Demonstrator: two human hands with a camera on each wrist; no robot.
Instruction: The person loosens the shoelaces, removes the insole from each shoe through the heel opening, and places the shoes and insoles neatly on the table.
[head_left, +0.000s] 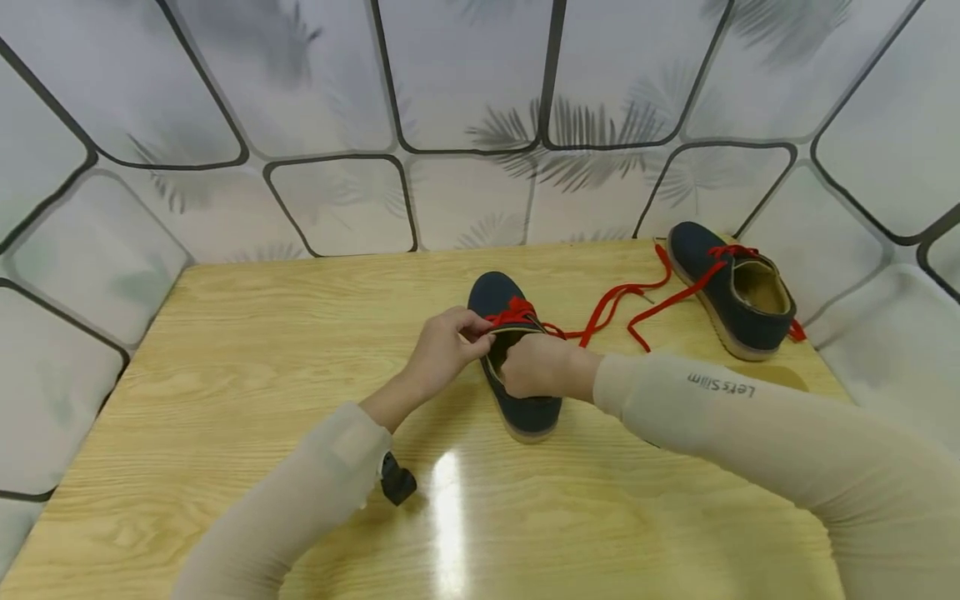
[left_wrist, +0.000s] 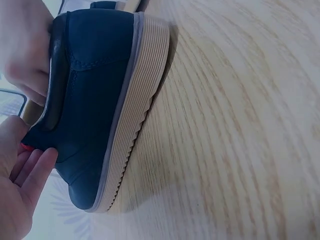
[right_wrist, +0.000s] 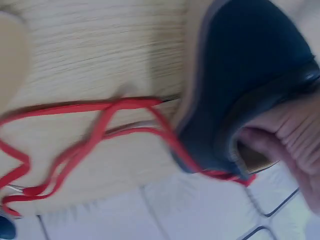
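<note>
A dark navy shoe (head_left: 531,415) with a pale ridged sole stands on the wooden table, its toe pointing away from me. Red laces (head_left: 517,311) run across its front and trail off to the right. My left hand (head_left: 444,348) pinches the lacing edge on the shoe's left side between thumb and fingers, as the left wrist view also shows on the shoe (left_wrist: 95,95). From the right, my right hand (head_left: 542,367) reaches down into the shoe's opening. Its fingertips are hidden inside, so I cannot tell what they hold.
A second navy shoe (head_left: 757,321) with red laces sits at the table's far right, its loose lace (head_left: 667,310) stretching toward the first shoe. Padded white walls with a leaf pattern (head_left: 465,200) rise behind the table (head_left: 285,350). A small black device (head_left: 397,481) hangs at my left wrist.
</note>
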